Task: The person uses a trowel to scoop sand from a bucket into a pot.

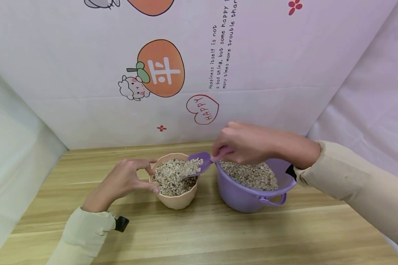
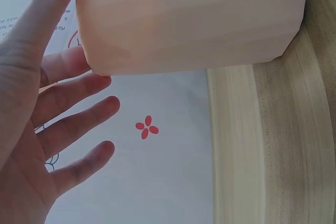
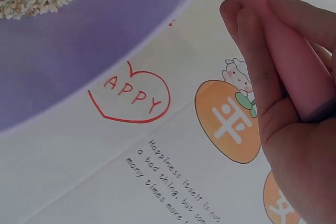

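A peach-coloured flowerpot (image 1: 178, 202) stands upright on the table, nearly full of small pale gravel (image 1: 167, 176). My left hand (image 1: 126, 179) holds it from the left, thumb and index finger spread round the rim; the other fingers are off the wall in the left wrist view. My right hand (image 1: 242, 142) grips the pink handle (image 3: 291, 59) of a small trowel with a purple scoop (image 1: 204, 159). The scoop tilts down over the pot's right rim, gravel sliding off its tip. To the right, below the right hand, sits a purple bucket (image 1: 237, 197) with more gravel (image 1: 252, 176).
The wooden table (image 1: 199, 239) carries both containers, set a small gap apart. A small handle (image 1: 274, 201) sticks out from the bucket's front. Behind rises a white printed cloth (image 1: 268, 66), with white fabric at both sides.
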The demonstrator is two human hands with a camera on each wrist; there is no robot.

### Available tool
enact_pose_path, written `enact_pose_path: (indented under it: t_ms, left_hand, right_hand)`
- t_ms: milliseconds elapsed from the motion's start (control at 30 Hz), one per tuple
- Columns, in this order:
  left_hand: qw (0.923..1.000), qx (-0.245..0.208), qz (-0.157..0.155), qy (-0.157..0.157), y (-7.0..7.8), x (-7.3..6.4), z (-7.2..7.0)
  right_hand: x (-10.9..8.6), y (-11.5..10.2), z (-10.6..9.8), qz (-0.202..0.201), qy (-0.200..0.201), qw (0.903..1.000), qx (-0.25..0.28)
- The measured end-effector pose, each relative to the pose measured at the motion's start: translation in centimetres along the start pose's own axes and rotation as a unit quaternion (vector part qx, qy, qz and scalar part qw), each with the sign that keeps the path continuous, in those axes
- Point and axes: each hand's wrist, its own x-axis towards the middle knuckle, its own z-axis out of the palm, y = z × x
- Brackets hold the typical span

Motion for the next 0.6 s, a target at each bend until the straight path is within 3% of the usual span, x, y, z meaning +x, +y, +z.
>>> enact_pose_path:
  t_ms: [367, 600]
  left_hand:
    - [1.0000, -0.002, -0.005, -0.003, 0.1, -0.1, 0.0]
    - [1.0000, 0.003, 0.002, -0.005, 0.3, -0.1, -0.2]
  right_hand:
    - [0.3, -1.3, -1.1, 0.004, -0.014, 0.9999, -0.008]
    - [-0.6, -0.7, -1.4, -0.012, 0.008, 0.9999, -0.005]
